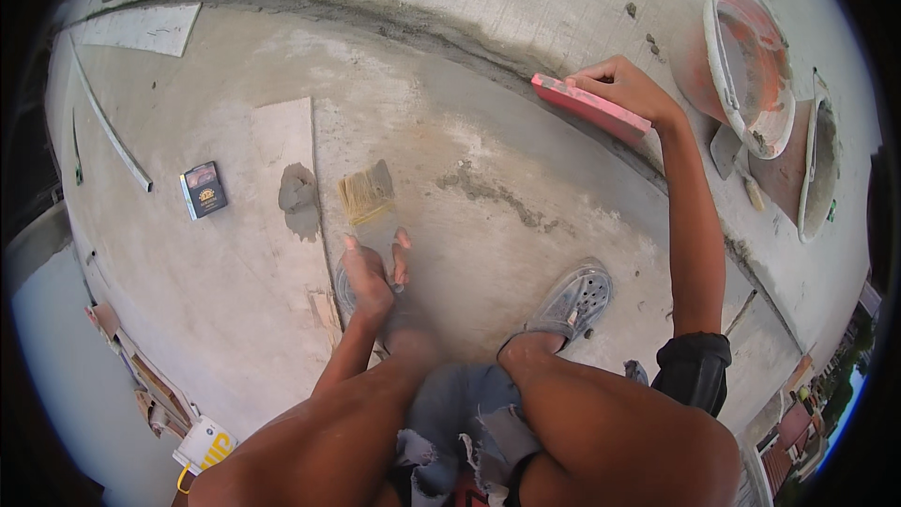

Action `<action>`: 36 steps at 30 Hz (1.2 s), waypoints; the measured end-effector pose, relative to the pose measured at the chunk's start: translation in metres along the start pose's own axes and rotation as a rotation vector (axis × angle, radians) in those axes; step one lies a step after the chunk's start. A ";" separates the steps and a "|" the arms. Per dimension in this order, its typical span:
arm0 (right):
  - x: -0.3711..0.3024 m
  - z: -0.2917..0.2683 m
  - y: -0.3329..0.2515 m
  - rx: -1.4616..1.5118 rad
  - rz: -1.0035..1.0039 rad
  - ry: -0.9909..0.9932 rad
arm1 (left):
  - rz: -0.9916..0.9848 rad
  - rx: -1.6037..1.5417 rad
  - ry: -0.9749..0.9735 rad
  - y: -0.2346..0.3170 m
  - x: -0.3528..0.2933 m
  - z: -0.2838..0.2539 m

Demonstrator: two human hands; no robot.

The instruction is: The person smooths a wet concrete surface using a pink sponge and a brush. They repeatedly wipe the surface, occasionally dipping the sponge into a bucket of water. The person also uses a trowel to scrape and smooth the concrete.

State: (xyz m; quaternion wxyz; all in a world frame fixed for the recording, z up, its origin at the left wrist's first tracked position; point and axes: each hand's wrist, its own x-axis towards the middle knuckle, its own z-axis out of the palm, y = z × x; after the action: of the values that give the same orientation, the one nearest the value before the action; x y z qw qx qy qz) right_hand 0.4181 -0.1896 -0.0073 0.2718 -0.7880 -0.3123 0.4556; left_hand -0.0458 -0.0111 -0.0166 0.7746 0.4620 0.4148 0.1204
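Note:
My left hand (368,284) is closed in front of my left foot, gripping a wide paintbrush (364,192). The brush's pale bristles point away from me, with grey cement on one corner. Out to the right, my bent right hand (631,92) grips a flat pink plastering float (601,115). The float lies along the grey mortar seam where the floor meets the smoother far surface. Its underside is hidden from me. A wet grey mortar patch (300,202) sits on the pale board (289,136) left of the brush.
Two mortar-smeared buckets (694,70) lean at the right, beside a trowel (725,150). A dark small box (204,190) and a long metal strip (105,127) lie at left. A white board piece (141,30) rests farther back. Both my feet, in grey clogs (572,300), stand on the floor.

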 end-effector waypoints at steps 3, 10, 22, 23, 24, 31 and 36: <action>0.026 0.017 -0.022 0.048 -0.028 0.026 | 0.010 0.021 0.040 0.008 0.000 0.007; 0.029 0.025 -0.033 0.041 -0.048 -0.015 | 0.027 0.055 0.080 0.015 -0.001 0.019; -0.065 -0.010 0.052 0.134 0.075 0.063 | 0.024 0.106 -0.064 0.020 0.000 0.022; -0.055 -0.004 0.040 0.140 0.056 0.059 | 0.007 0.093 -0.065 0.019 0.000 0.023; -0.045 0.002 0.027 0.146 0.038 0.056 | -0.010 0.079 -0.065 0.019 -0.002 0.024; -0.050 0.002 0.040 0.125 -0.017 0.013 | -0.021 0.115 -0.075 0.029 0.000 0.055; -0.119 -0.031 0.087 0.065 0.216 -0.045 | -0.084 0.106 -0.115 0.012 -0.001 0.036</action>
State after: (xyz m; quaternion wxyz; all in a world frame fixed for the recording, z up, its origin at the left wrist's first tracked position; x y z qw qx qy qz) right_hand 0.4202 -0.3394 0.0094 0.2396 -0.7974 -0.2166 0.5097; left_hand -0.0165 -0.0275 0.0020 0.7759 0.4908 0.3944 0.0388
